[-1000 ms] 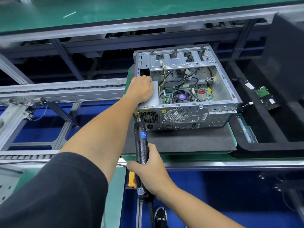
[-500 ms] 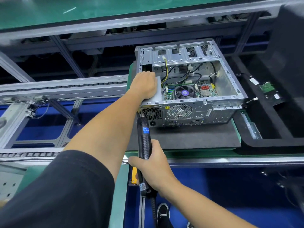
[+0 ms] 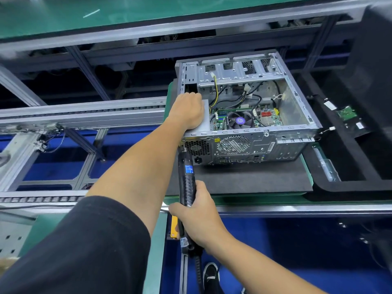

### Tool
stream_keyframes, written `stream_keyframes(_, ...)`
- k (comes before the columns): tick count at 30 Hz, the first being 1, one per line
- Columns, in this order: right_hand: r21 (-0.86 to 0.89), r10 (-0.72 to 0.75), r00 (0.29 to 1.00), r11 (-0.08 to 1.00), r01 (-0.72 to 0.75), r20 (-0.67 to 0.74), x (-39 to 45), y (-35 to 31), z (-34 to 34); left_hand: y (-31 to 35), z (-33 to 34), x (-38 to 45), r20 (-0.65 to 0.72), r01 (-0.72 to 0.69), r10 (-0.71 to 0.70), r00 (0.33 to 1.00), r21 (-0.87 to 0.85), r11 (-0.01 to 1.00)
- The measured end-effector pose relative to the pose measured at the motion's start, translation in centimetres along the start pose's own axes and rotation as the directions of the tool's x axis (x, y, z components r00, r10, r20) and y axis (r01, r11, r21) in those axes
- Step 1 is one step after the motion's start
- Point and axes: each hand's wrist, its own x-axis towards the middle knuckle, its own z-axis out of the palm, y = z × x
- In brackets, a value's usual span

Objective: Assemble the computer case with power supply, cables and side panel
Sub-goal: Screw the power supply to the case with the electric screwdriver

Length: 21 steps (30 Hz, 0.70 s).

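A silver computer case (image 3: 297, 136) lies open side up on a black foam mat (image 3: 244, 179). Its motherboard, CPU fan (image 3: 239, 120) and loose cables show inside. The grey power supply (image 3: 204, 122) sits in the case's near left corner. My left hand (image 3: 187, 112) rests on top of it with fingers curled over its far edge. My right hand (image 3: 197, 213) grips a black electric screwdriver (image 3: 186, 179). The tool points up, and its tip meets the rear panel's top left corner beside the supply's vent grille (image 3: 197, 147).
A conveyor rail (image 3: 80, 115) runs to the left of the case. A black foam tray (image 3: 347, 149) with a green circuit board (image 3: 346, 113) lies to the right. A green-topped shelf (image 3: 106, 15) spans the back. My shoe (image 3: 211, 274) shows below on the blue floor.
The view has shifted a little, so the case sits slightly higher and further right in frame. Both hands keep their holds. The screwdriver stays at the rear panel's corner.
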Motion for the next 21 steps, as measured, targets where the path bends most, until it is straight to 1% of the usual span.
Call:
stream_keyframes(10,-0.054,0.012,1.0,0.998,-0.012,0.0,-0.1,-0.3,-0.3,-0.1,-0.2,-0.1,0.004,-0.013,0.013,1.0,-0.011,1.0)
stream_keyframes(14,-0.122,0.014,1.0,0.992,-0.015,-0.011,-0.3,-0.5,-0.2,-0.1,-0.4,-0.2,0.008,0.001,-0.001,1.0,-0.07,0.998)
stream_keyframes(17,-0.111,0.02,1.0,0.994,-0.022,-0.012,-0.8,-0.9,-0.2,-0.1,-0.4,-0.1,0.019,0.016,-0.014,1.0,-0.1,0.995)
stream_keyframes(21,-0.093,0.065,0.997,0.994,-0.061,0.031,-2.2,-1.2,0.3,-0.3,-0.5,0.0,0.041,0.048,-0.043,0.998,-0.155,0.987)
